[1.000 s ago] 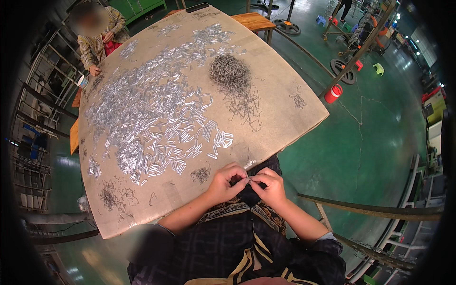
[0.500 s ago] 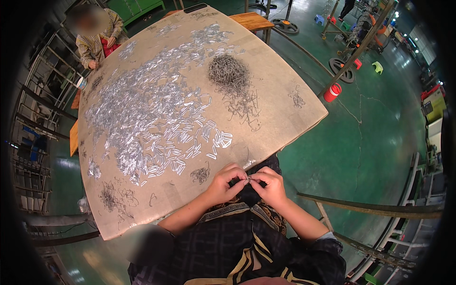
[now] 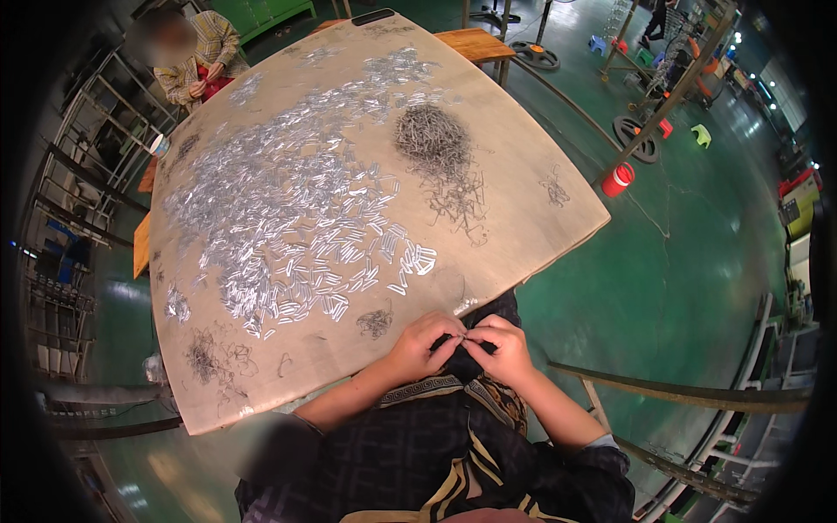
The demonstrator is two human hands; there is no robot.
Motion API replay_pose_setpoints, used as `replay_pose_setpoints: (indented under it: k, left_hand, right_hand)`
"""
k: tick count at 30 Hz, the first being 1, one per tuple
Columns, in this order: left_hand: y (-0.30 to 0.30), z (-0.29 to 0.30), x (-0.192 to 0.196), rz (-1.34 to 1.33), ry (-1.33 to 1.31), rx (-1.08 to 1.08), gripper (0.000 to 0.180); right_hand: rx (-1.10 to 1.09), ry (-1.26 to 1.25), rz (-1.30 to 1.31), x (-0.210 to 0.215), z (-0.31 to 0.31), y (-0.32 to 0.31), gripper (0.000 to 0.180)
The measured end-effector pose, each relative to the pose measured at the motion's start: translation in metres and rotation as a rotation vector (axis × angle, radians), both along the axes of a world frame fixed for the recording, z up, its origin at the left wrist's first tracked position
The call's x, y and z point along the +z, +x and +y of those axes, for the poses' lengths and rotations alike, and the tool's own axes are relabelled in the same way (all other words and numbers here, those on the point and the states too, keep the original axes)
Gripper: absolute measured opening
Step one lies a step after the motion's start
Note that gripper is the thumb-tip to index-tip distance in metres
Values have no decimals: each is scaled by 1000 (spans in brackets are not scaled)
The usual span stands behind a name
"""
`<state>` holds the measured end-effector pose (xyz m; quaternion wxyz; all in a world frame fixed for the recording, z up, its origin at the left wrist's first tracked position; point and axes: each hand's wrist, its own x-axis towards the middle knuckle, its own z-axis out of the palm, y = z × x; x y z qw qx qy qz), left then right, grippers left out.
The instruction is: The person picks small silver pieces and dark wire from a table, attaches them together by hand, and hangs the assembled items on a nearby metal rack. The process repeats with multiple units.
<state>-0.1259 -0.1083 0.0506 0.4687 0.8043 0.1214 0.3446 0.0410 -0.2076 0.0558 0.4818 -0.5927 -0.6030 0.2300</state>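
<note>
Just past the table's near edge, my left hand (image 3: 425,343) and my right hand (image 3: 503,350) meet with thumbs and fingertips pinched together. Something small and dark shows between the fingertips, too small to name. Across the brown-covered table (image 3: 523,227) spreads a wide scatter of shiny, flat, elongated metal pieces (image 3: 288,227). Right of it lies a dark heap of bent wire hooks (image 3: 430,139), with loose ones trailing toward me. A small tangle of dark wire (image 3: 375,323) rests near my left hand.
At the far left a person (image 3: 196,61) in a checked top sits with hands together over something red. More wire tangles (image 3: 209,357) lie at the near left corner. A red container (image 3: 617,179) is beyond the right edge; a metal rail (image 3: 680,390) runs at my right.
The other person's hand has lifted off the table edge and joined their other hand. My own hands stay pinched together with slight finger movement. The whole view has shifted a little.
</note>
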Motion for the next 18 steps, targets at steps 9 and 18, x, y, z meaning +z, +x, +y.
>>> replay_pose_setpoints:
  k: [9,18]
  left_hand:
    - [-5,-2,7,7,155,0,21]
    - [-6,-4,5,14,163,-1,22]
  right_hand:
    - [-61,48,-258,-12,44,14,20]
    - [-30,-69,-474,-51,124,-5,26]
